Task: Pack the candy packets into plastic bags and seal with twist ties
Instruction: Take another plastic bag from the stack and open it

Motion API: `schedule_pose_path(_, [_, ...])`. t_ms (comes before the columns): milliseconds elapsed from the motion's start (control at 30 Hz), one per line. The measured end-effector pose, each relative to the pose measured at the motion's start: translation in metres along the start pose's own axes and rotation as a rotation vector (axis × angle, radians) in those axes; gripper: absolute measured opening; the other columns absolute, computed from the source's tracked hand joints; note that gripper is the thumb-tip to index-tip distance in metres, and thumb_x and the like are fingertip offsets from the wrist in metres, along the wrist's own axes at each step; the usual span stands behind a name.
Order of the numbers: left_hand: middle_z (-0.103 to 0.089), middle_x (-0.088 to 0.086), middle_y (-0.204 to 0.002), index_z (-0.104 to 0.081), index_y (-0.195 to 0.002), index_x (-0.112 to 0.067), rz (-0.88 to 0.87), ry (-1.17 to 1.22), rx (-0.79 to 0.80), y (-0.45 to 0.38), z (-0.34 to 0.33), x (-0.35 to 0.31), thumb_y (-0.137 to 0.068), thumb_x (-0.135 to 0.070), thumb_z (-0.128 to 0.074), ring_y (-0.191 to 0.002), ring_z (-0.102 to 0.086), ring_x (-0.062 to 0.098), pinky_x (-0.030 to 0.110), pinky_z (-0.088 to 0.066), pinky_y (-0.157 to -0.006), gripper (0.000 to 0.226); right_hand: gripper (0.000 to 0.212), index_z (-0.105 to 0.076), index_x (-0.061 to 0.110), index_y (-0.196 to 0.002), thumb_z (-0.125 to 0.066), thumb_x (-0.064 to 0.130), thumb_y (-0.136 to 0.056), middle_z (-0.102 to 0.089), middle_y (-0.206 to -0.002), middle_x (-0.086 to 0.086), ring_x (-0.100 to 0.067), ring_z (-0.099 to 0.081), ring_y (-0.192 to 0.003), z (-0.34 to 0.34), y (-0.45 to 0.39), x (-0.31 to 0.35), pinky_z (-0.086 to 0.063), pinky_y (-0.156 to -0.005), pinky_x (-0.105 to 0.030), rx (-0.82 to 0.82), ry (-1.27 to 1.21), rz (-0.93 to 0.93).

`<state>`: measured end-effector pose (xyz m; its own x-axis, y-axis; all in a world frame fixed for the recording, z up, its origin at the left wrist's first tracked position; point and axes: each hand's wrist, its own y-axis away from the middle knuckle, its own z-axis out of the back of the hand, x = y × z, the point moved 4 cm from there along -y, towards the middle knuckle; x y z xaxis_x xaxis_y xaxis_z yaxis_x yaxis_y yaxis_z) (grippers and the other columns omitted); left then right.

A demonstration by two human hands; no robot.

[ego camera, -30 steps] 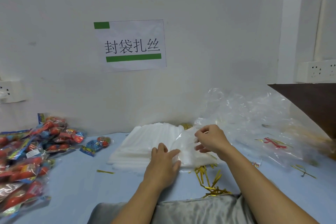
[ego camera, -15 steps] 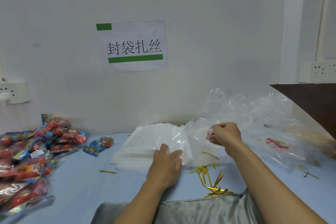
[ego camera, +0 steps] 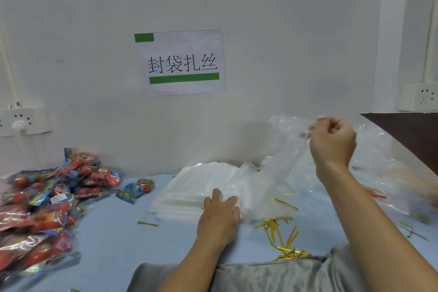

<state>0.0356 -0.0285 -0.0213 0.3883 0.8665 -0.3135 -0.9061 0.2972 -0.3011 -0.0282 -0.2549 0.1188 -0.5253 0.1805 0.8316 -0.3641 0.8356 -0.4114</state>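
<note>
One limp, slippery plastic bag (ego camera: 282, 173) rises at 2 o'clock, my right hand (ego camera: 331, 142) pinching its rim—the best hold, I judge—while my flat left hand (ego camera: 219, 216) presses the bag stack (ego camera: 189, 187).

My left hand (ego camera: 219, 217) presses flat on the near edge of the stack of plastic bags (ego camera: 201, 187) in the middle of the blue table (ego camera: 118, 244). My right hand (ego camera: 331, 142) is raised to the right, pinching one clear bag (ego camera: 279, 173) that stretches down to the stack. Gold twist ties (ego camera: 279, 237) lie scattered near me, and candy packets (ego camera: 42, 201) are heaped at the left.
</note>
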Motion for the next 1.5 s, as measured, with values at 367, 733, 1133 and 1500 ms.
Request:
schedule_pose_path(367, [-0.038, -0.006, -0.123, -0.038, -0.129, -0.031, 0.134, 0.412, -0.423, 0.007, 0.060, 0.007, -0.099, -0.035, -0.041, -0.101, -0.056, 0.024, 0.036, -0.041, -0.079, 0.030, 0.013, -0.053, 0.020, -0.091, -0.050, 0.011, -0.100, -0.064, -0.075, 0.017, -0.004, -0.065, -0.072, -0.034, 0.049, 0.006, -0.043, -0.062, -0.005, 0.290, 0.139, 0.436])
schedule_pose_path(733, [-0.071, 0.007, -0.091, -0.063, -0.095, -0.011, 0.364, 1.357, -0.337, 0.008, 0.085, 0.022, -0.093, -0.022, -0.069, -0.072, -0.068, 0.012, 0.032, -0.053, -0.066, 0.012, 0.012, -0.058, 0.026, -0.088, -0.050, 0.020, -0.094, -0.065, -0.083, 0.016, -0.009, -0.065, -0.086, -0.076, 0.135, -0.025, -0.054, -0.070, -0.027, 1.010, 0.261, 0.600])
schedule_pose_path(1133, [-0.064, 0.000, -0.098, -0.036, -0.115, -0.031, 0.117, 1.107, -0.631, 0.017, 0.103, 0.015, -0.086, 0.012, -0.057, -0.082, -0.071, 0.011, 0.018, -0.053, -0.066, 0.056, 0.028, -0.057, 0.015, -0.115, -0.063, 0.003, -0.090, -0.070, -0.101, -0.011, -0.024, -0.070, -0.093, -0.076, 0.128, -0.048, -0.057, -0.065, -0.033, 0.792, -0.055, -0.573])
schedule_pose_path(1500, [-0.056, 0.000, -0.081, -0.049, -0.114, -0.023, 0.297, 0.731, -0.341, 0.013, 0.077, 0.016, -0.085, -0.011, -0.065, -0.070, -0.056, 0.009, 0.013, -0.037, -0.050, 0.035, 0.029, -0.063, 0.027, -0.100, -0.064, 0.003, -0.085, -0.066, -0.079, 0.002, -0.005, -0.061, -0.071, -0.075, 0.132, -0.041, -0.043, -0.059, -0.008, 0.880, 0.352, 0.072])
